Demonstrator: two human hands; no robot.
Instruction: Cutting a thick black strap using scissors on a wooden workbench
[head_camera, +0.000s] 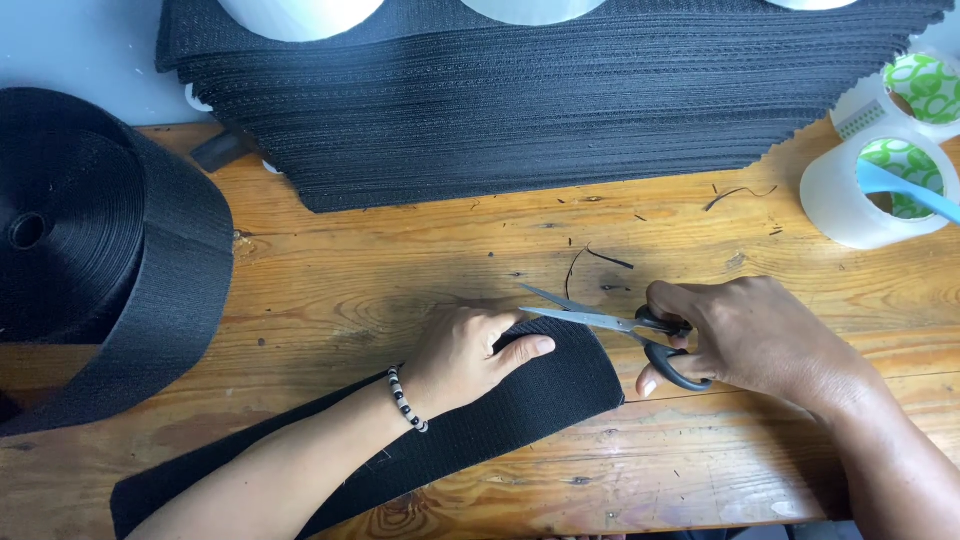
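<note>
From the head view, the left hand (468, 352) lies palm down on a wide strip of black woven webbing (520, 405), fingers curled over its far edge and thumb stretched toward the cut end — pressing it flat against the worn wooden tabletop (400, 260). A black-and-white beaded bracelet (406, 399) circles that wrist. The right hand (745, 335) is closed around the black handles of a pair of steel scissors (610, 325); the blades stand parted, their tips just above the strip's upper edge near the left fingertips. The strip runs from the scissors down toward the lower left corner.

At far left sits a large roll of the same black webbing (95, 250). Along the back lies a tall stack of cut black webbing pieces (540, 110). At right stand two rolls of clear packing tape (875, 190) — loose black threads (600, 260) lie scattered between.
</note>
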